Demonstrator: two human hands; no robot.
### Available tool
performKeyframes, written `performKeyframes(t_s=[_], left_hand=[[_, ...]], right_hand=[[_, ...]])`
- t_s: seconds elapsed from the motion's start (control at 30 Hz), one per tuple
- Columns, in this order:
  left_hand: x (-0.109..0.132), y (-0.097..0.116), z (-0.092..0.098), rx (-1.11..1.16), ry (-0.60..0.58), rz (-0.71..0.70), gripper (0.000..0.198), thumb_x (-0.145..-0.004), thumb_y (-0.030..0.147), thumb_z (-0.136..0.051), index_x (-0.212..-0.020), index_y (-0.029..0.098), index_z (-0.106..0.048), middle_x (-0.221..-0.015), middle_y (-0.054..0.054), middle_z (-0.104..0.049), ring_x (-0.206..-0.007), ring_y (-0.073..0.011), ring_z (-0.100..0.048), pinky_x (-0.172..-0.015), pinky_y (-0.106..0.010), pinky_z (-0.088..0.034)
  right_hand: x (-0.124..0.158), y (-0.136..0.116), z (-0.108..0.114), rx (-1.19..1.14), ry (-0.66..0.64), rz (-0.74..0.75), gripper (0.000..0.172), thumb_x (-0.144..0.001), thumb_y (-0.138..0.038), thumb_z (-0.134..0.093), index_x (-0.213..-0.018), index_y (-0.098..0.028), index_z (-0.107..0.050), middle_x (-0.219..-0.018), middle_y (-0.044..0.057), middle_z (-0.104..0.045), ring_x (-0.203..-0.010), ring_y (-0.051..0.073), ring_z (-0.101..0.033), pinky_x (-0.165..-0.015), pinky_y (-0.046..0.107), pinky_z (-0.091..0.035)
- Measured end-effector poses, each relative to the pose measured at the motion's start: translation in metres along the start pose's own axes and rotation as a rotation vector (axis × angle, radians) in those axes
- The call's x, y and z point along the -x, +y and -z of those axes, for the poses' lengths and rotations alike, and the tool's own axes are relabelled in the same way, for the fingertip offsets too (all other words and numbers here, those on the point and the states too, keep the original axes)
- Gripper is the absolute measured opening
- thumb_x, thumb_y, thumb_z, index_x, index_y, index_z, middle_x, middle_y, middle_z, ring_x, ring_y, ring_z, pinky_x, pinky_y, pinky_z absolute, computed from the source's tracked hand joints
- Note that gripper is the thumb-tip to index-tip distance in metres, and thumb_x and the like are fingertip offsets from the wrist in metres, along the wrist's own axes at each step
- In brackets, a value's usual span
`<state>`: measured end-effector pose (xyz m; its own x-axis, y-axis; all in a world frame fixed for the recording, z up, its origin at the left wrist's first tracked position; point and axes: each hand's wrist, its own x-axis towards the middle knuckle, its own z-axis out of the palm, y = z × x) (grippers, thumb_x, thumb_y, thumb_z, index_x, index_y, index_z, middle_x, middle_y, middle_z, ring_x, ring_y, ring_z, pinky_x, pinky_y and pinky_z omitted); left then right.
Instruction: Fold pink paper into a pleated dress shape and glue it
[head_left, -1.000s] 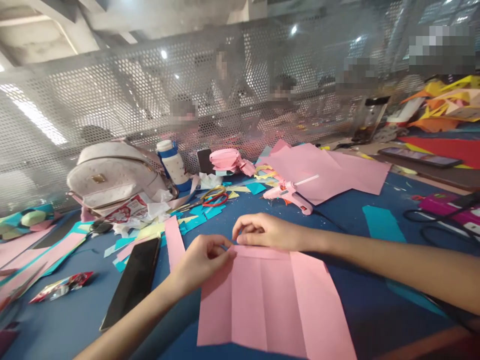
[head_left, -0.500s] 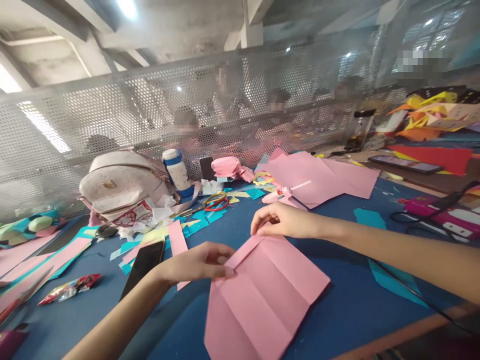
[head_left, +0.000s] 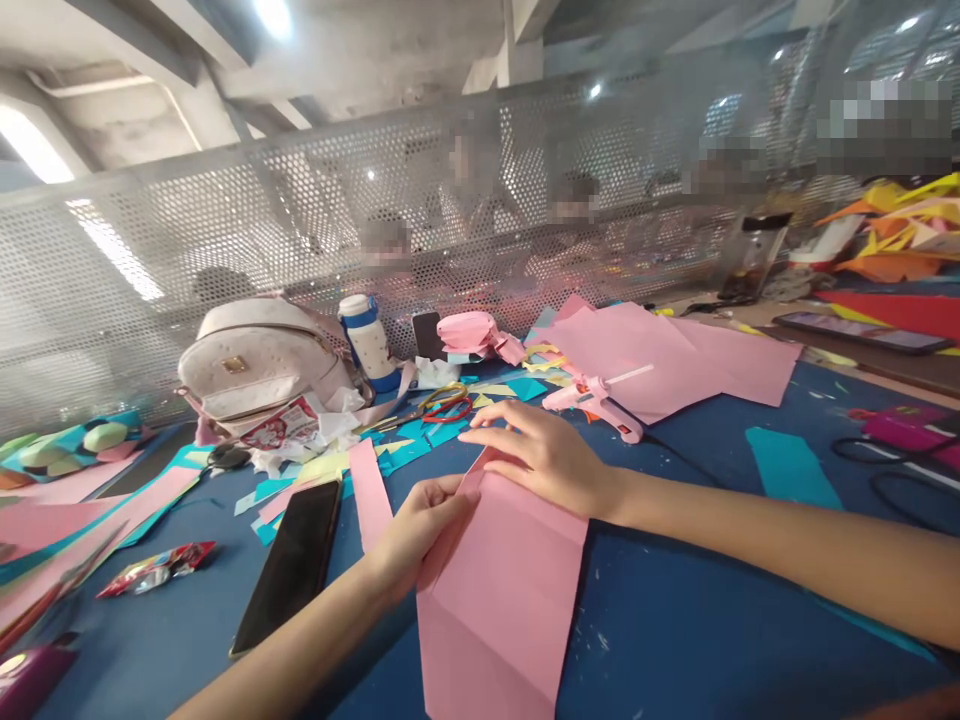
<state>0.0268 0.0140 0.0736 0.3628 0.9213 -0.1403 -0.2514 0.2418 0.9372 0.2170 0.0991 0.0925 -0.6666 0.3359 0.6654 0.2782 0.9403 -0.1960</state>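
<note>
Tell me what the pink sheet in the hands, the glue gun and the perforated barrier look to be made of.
Pink sheet: matte paper or thin card, judging by its fold lines.
Glue gun: probably smooth hard plastic, going by its moulded-looking body.
Perforated barrier: likely grey metal, from its dull sheen and rows of holes, though plastic isn't ruled out.

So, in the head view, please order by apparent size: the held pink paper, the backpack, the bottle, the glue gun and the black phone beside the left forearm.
1. Pink paper
2. Backpack
3. Black phone
4. Bottle and glue gun: too alike to rank.
Apparent sizes only, not real ones.
</note>
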Motion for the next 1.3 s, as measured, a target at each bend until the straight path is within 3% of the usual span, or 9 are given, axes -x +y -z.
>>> performKeyframes(t_s=[0.1, 0.17, 0.37, 0.57, 0.8, 1.0, 1.17, 1.3], left_hand=[[-0.001, -0.001, 0.0, 0.02, -0.02, 0.009, 0.033, -0.085, 0.038, -0.067, -0.106, 0.012, -0.069, -0.088, -0.011, -0.073, -0.076, -0.0213, -0.071, -0.066, -0.026, -0.051], [-0.001, -0.002, -0.002, 0.019, -0.027, 0.011, 0.033, -0.086, 0.039, -0.067, -0.105, 0.012, -0.07, -0.089, -0.011, -0.073, -0.077, -0.0215, -0.071, -0.065, -0.026, -0.05], [0.0, 0.001, -0.006, -0.026, -0.038, -0.033, 0.038, -0.086, 0.045, -0.066, -0.106, 0.013, -0.07, -0.091, -0.01, -0.073, -0.082, -0.0224, -0.07, -0.072, -0.029, -0.05], [0.002, 0.003, -0.008, -0.106, -0.009, -0.081, 0.045, -0.084, 0.052, -0.065, -0.109, 0.015, -0.07, -0.092, -0.01, -0.072, -0.084, -0.0232, -0.068, -0.073, -0.03, -0.049], [0.001, 0.001, -0.005, -0.274, 0.057, -0.127, 0.043, -0.085, 0.054, -0.062, -0.096, 0.015, -0.073, -0.086, -0.007, -0.071, -0.076, -0.0189, -0.064, -0.071, -0.028, -0.046], [0.0, 0.001, -0.004, -0.354, 0.079, -0.139, 0.042, -0.088, 0.052, -0.059, -0.097, 0.013, -0.073, -0.082, -0.007, -0.069, -0.078, -0.0186, -0.062, -0.073, -0.028, -0.045], [0.001, 0.003, -0.003, -0.317, 0.115, -0.108, 0.041, -0.087, 0.051, -0.06, -0.099, 0.013, -0.072, -0.081, -0.007, -0.069, -0.073, -0.0184, -0.064, -0.069, -0.027, -0.047], [-0.002, 0.003, 0.001, -0.296, 0.221, -0.091, 0.035, -0.083, 0.048, -0.066, -0.098, 0.016, -0.068, -0.081, -0.005, -0.071, -0.07, -0.0168, -0.064, -0.066, -0.025, -0.047]], right_hand=[[0.006, 0.002, -0.004, 0.17, 0.037, 0.147, 0.025, -0.097, -0.017, -0.049, -0.113, -0.022, -0.067, -0.114, 0.006, -0.067, -0.111, 0.022, -0.056, -0.093, 0.039, -0.045], [0.008, 0.003, -0.006, 0.16, 0.007, 0.162, 0.024, -0.097, -0.017, -0.049, -0.112, -0.019, -0.068, -0.112, 0.004, -0.07, -0.11, 0.022, -0.059, -0.092, 0.038, -0.046], [0.012, -0.001, -0.011, -0.091, -0.134, -0.06, 0.033, -0.095, -0.026, -0.056, -0.127, -0.019, -0.06, -0.127, 0.005, -0.065, -0.113, 0.022, -0.062, -0.097, 0.039, -0.046], [0.01, -0.006, -0.008, -0.339, -0.252, -0.281, 0.035, -0.094, -0.034, -0.056, -0.128, -0.024, -0.061, -0.124, 0.001, -0.066, -0.111, 0.02, -0.064, -0.093, 0.03, -0.049], [0.008, -0.004, -0.007, -0.409, -0.302, -0.301, 0.031, -0.097, -0.036, -0.051, -0.123, -0.024, -0.065, -0.118, 0.001, -0.07, -0.107, 0.02, -0.066, -0.09, 0.028, -0.047], [0.004, -0.006, 0.001, -0.457, -0.375, -0.29, 0.026, -0.097, -0.031, -0.051, -0.113, -0.024, -0.07, -0.11, 0.002, -0.073, -0.1, 0.021, -0.067, -0.082, 0.028, -0.048], [0.001, 0.003, -0.001, -0.614, -0.287, -0.414, 0.028, -0.094, -0.037, -0.054, -0.113, -0.022, -0.068, -0.117, 0.003, -0.069, -0.109, 0.02, -0.062, -0.094, 0.03, -0.044], [0.003, 0.015, -0.011, -0.732, -0.271, -0.563, 0.028, -0.086, -0.035, -0.063, -0.11, -0.018, -0.064, -0.094, 0.003, -0.069, -0.086, 0.018, -0.064, -0.075, 0.028, -0.048]])
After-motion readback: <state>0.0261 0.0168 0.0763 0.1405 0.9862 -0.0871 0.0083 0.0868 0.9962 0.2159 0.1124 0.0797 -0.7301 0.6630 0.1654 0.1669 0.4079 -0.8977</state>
